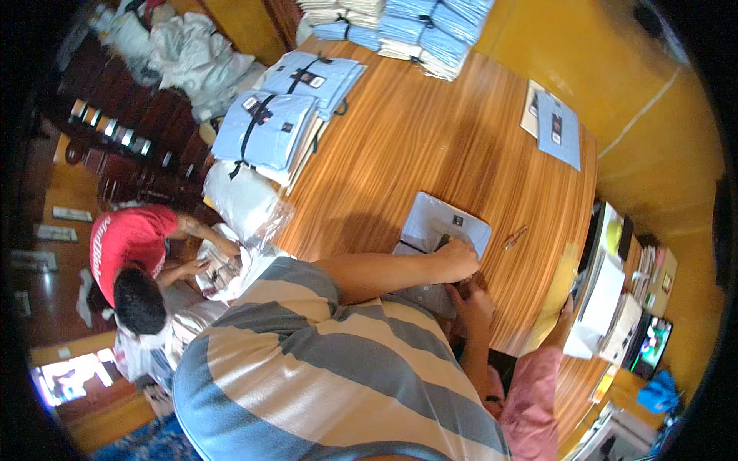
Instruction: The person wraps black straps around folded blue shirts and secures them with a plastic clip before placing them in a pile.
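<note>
In front of me on the wooden table lies a folded light blue garment (438, 215) with a dark band across it and a small dark label near its far edge. My left hand (459, 259) is closed over the garment's right side, its fingers on something dark, perhaps the band or a tag; the exact grip is hidden. Close below it, my right hand (474, 307) has its fingers bent at the garment's near right edge. What they hold, if anything, cannot be made out. A small slim tool (516, 237) rests on the table right of the garment.
Banded stacks of light blue garments (265, 131) and taller stacks (427, 31) stand along the table's left and far sides. Two flat packs (558, 131) lie far right. A person in red (131, 246) bends over white bags at left. Someone's pink sleeve (530, 392) is close on my right.
</note>
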